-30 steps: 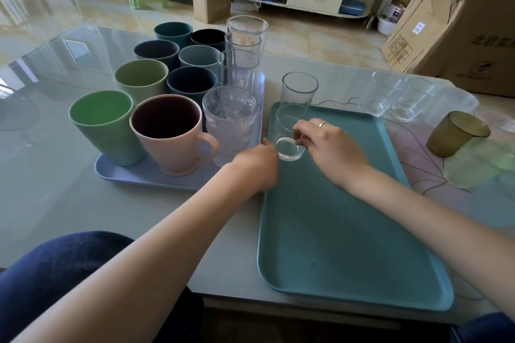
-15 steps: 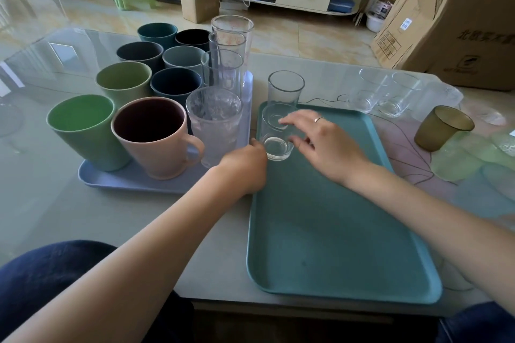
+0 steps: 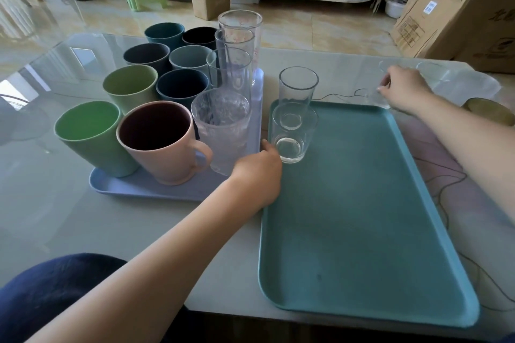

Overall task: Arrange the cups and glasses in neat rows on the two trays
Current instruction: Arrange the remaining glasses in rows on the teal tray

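The teal tray [image 3: 362, 217] carries two clear glasses in a column at its far left: a taller glass [image 3: 298, 92] and a short glass [image 3: 289, 142] in front of it. My left hand [image 3: 257, 175] rests curled at the tray's left rim, thumb beside the short glass. My right hand [image 3: 404, 89] grips a clear glass [image 3: 376, 99] on the table just beyond the tray's far right corner. The lilac tray [image 3: 125, 189] holds rows of coloured cups, a pink mug [image 3: 161, 142], a textured glass [image 3: 223, 131] and tall clear glasses [image 3: 239, 36].
Another clear glass [image 3: 432, 72] and an olive cup [image 3: 490, 114] stand on the table at the far right. A thin cable [image 3: 342, 95] lies behind the teal tray. Cardboard boxes [image 3: 459, 14] stand on the floor past the table's right side.
My right hand let go of the short glass on the teal tray and moved far right onto a clear glass on the table. My left hand stayed put.
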Tool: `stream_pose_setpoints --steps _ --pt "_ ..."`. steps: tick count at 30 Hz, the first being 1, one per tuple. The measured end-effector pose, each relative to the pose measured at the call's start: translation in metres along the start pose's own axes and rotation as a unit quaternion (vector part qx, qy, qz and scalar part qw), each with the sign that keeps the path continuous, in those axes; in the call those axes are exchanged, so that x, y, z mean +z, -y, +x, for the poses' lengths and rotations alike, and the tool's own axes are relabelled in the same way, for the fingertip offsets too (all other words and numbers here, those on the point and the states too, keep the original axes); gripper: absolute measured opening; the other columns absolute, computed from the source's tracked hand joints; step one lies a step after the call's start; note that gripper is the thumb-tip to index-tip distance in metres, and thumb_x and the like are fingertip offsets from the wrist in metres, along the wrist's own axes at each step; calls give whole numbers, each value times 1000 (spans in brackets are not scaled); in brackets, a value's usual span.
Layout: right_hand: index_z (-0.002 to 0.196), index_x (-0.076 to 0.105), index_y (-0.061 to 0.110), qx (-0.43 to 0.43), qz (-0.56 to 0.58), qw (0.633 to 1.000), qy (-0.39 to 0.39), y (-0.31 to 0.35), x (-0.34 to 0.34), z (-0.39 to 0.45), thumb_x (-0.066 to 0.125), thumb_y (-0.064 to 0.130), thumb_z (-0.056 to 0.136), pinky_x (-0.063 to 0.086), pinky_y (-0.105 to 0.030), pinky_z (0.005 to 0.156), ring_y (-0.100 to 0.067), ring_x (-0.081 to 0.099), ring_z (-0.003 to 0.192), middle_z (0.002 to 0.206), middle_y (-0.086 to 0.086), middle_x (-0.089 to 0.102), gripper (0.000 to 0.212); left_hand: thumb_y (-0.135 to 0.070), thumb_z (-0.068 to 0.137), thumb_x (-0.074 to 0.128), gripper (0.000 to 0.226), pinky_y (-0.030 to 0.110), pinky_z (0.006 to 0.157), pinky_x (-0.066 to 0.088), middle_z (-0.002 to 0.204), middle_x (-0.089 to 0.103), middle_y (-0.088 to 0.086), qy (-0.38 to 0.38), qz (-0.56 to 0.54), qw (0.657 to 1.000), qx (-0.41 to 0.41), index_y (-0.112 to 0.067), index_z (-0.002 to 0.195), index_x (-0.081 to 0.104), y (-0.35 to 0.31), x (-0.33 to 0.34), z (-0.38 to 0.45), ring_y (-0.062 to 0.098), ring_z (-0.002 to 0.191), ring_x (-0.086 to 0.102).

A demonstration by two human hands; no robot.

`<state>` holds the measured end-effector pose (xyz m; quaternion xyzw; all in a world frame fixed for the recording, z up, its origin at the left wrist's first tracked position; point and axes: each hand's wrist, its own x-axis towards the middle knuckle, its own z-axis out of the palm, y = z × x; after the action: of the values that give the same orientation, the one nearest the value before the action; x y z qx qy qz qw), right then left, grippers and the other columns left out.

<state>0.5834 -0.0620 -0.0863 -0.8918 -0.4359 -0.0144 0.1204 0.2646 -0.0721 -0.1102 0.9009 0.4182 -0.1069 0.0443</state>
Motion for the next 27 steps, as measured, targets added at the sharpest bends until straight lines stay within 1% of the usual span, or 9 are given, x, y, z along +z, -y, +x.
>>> stream_pose_setpoints --steps 2,5,10,13,15,19,22,24,27 --pt "99 57 2 -2 6 999 -41 1 4 1 52 10 93 44 -40 81 -40 56 98 108 -27 59 12 -5 94 37 63 39 80 45 136 47 20 -7 -7 1000 -4 8 146 4 0 0 1 35 114 56" --pt "96 56 0 -42 2 996 -79 0 1 -12 49 7 94 41 -39 74 -40 54 91 103 -28 56 10 -5 92 39 60 37 72 42 129 53 22 -25 -26 999 -11 6 144 12 1 1 1 37 110 58" --pt "95 55 0 -124 20 985 -118 -3 -31 -52 51 8 92 39 -37 69 -38 54 88 99 -26 57 9 -4 92 39 61 37 78 44 128 55 20 -38 -29 999 -8 4 145 11 0 4 0 37 110 58" --pt "91 59 2 -170 44 981 -87 -3 -48 -89 56 8 89 41 -37 69 -36 55 86 92 -21 60 7 -5 93 37 62 38 82 46 130 53 19 -37 -12 999 -5 4 146 8 -1 3 -3 36 111 58" --pt "88 61 4 -201 58 975 -71 -2 -51 -125 61 7 86 39 -33 67 -31 56 82 86 -16 62 4 -5 93 37 62 39 84 45 132 51 19 -30 -14 999 -4 4 147 7 -2 1 -6 36 113 56" --pt "84 63 9 -239 118 963 -43 9 -44 -191 66 6 83 37 -27 64 -19 54 69 77 -3 60 4 -6 92 36 64 39 87 43 136 46 19 -1 -76 997 -3 -1 148 6 3 -1 -5 38 118 51" --pt "84 63 12 -273 159 949 -5 25 -31 -219 66 6 84 39 -22 67 -12 53 70 78 2 57 7 -8 91 38 67 38 90 43 140 43 19 23 -118 993 7 -4 149 4 9 0 -2 37 121 48" --pt "85 63 12 -302 175 937 27 40 -24 -229 63 10 85 44 -26 71 -16 57 74 80 0 59 2 -10 90 40 65 36 92 42 140 43 20 44 -157 987 12 -6 148 11 15 1 5 37 122 47" --pt "90 63 11 -341 188 919 64 63 -19 -235 56 13 86 51 -38 72 -22 62 78 85 -2 61 8 -14 90 46 47 34 92 44 132 51 18 68 -197 978 29 -8 135 34 25 2 18 34 116 52"
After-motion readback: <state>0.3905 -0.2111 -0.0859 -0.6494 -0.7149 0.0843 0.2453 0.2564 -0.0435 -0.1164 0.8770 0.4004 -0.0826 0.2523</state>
